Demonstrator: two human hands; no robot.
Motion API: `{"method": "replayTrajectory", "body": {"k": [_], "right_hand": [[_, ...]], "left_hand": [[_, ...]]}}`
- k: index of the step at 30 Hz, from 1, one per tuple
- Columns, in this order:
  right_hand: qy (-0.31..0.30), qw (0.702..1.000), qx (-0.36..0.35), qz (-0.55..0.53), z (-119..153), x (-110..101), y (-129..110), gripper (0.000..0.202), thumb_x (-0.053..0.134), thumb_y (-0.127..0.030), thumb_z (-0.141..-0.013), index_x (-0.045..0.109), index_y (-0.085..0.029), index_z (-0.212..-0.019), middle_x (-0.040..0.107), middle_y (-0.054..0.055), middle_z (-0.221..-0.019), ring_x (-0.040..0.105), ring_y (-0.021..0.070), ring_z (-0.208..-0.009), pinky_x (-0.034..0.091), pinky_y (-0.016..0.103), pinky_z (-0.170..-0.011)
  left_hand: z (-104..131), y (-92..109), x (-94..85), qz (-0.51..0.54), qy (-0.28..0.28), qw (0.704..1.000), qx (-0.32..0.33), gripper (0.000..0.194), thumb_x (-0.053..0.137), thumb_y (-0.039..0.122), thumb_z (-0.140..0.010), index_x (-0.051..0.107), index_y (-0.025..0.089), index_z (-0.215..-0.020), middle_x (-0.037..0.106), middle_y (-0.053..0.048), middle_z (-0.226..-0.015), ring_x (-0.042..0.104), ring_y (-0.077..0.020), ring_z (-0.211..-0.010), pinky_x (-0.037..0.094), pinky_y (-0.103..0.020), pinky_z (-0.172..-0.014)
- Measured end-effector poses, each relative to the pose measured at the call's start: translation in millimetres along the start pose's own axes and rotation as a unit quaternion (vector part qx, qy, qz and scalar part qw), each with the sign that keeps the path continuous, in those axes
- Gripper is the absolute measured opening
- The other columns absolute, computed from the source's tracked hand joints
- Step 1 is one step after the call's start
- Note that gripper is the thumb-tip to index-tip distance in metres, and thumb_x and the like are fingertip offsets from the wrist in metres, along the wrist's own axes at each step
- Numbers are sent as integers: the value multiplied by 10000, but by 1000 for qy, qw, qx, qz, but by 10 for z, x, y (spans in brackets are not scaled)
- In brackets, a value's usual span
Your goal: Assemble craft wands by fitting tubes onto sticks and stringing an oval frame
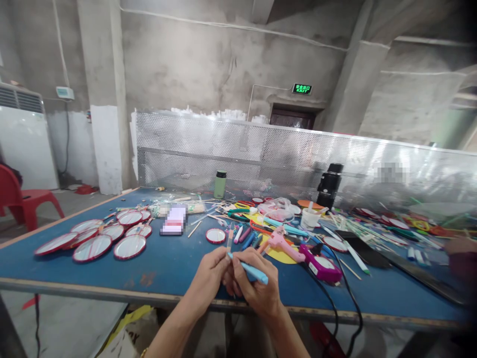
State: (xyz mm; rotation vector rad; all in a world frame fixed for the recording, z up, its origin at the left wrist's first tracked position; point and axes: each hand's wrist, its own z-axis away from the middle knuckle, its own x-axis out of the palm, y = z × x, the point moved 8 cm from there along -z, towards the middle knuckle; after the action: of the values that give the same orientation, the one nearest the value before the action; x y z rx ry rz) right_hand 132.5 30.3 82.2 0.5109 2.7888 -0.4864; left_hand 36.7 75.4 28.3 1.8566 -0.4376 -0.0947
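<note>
You have a pen in one hand and a flat stick in the other.
Your right hand [263, 281] is wrapped around the blue pen [257, 273], its thin end pointing at your left hand [210, 272]. Your left hand pinches the low end of the stick [230, 236], near the table [156, 281] edge; I can't tell if pen and stick touch. A small disc [215, 235] lies just past your fingers, and the glue gun [285, 244] is to the right. The stick looks light and stiff, but thin, so it might snap if bent; pinch it low, by its sides. The pen looks light and smooth, maybe a bit slippery; hold it close to the tip.
</note>
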Motion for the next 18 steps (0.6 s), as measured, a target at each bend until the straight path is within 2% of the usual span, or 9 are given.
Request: {"method": "replayTrajectory", "body": {"k": [12, 18], "right_hand": [[5, 1000, 2, 14, -7, -7, -2, 149, 557, -106, -865, 653, -191, -942, 644, 28, -747, 594, 132, -636, 492, 253, -606], [11, 1000, 0, 15, -16, -27, -21, 129, 559, -110, -859, 655, -188, -894, 640, 23, -711, 597, 133, -615, 493, 250, -596]], "left_hand": [[5, 20, 23, -13, -11, 1000, 2, 311, 498, 398, -895, 511, 185, -669, 558, 35, -465, 572, -145, -433, 410, -229, -435], [8, 48, 14, -19, -1, 1000, 8, 303, 523, 401, -881, 519, 185, -668, 560, 39, -471, 568, -139, -425, 416, -224, -433]]}}
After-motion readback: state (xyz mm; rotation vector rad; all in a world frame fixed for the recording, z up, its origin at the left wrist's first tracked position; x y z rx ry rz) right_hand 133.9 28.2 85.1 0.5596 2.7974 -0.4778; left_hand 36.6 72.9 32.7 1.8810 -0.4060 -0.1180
